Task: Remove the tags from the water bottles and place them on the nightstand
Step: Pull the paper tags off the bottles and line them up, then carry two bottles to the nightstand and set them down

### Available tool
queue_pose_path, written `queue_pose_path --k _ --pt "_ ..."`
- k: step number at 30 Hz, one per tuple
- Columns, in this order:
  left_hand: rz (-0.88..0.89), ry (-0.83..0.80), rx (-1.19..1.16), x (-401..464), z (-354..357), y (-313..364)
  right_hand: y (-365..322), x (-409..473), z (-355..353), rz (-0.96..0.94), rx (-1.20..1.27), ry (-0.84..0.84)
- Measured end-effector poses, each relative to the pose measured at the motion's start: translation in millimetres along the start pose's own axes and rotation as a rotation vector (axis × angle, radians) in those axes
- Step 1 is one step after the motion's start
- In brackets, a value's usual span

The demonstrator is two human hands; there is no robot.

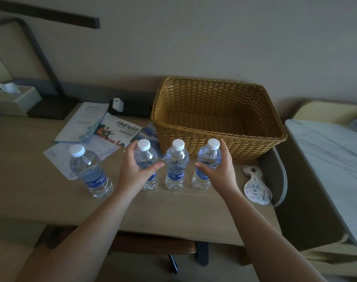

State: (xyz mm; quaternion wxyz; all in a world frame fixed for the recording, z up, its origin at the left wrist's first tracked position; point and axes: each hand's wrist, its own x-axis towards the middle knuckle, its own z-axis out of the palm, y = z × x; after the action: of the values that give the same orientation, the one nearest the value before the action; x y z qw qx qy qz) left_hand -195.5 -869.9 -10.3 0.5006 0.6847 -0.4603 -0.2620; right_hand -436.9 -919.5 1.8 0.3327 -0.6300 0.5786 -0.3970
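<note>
Around the shoulder of the second bottle from the left (146,165), our left hand (136,169) curls with thumb in front and fingers behind, touching or nearly touching the plastic; we cannot tell whether it has a firm hold yet. Our right hand (218,169) cups the rightmost bottle (207,159) in the same way, thumb across the front and fingers up by the neck. Between them stands a third bottle (176,165), untouched, and well off to the left a fourth bottle (88,171). All four stand upright with white caps on, in a loose row on the table (173,210), just in front of an empty wicker basket (216,119). None shows a tag on its neck, and loose white tags (256,186) lie on the table to the right, so we judge the tag removal done. Papers and a brochure (116,131) lie behind the left bottles. We read the step as picking up two bottles for carrying. Next we need to close both hands firmly, lift straight up clear of the middle bottle, and carry them to the nightstand, which we cannot identify with certainty.
</note>
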Motion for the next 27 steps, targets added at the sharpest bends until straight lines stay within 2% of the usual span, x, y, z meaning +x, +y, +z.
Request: queue_pose_path --k 4,10,15,18,27 --pt "-0.021 0.003 0.025 -0.7 1.5 -3.3 3.7 2.9 1.2 -0.024 -0.005 -0.036" --pt "-0.030 -0.018 0.068 -1.2 -3.6 -4.6 8.9 -6.3 1.9 -0.020 -0.009 0.021" --pt "0.011 0.011 0.086 -15.2 -6.3 -7.2 15.6 -18.9 3.5 -0.058 -0.068 0.076" --pt "0.055 -0.027 0.058 -30.2 -9.6 -8.6 16.5 -31.9 3.9 -0.048 -0.088 0.099" --pt "0.196 -0.108 0.108 -54.8 -27.8 -15.7 6.4 -90.1 16.8 0.064 -0.094 0.259"
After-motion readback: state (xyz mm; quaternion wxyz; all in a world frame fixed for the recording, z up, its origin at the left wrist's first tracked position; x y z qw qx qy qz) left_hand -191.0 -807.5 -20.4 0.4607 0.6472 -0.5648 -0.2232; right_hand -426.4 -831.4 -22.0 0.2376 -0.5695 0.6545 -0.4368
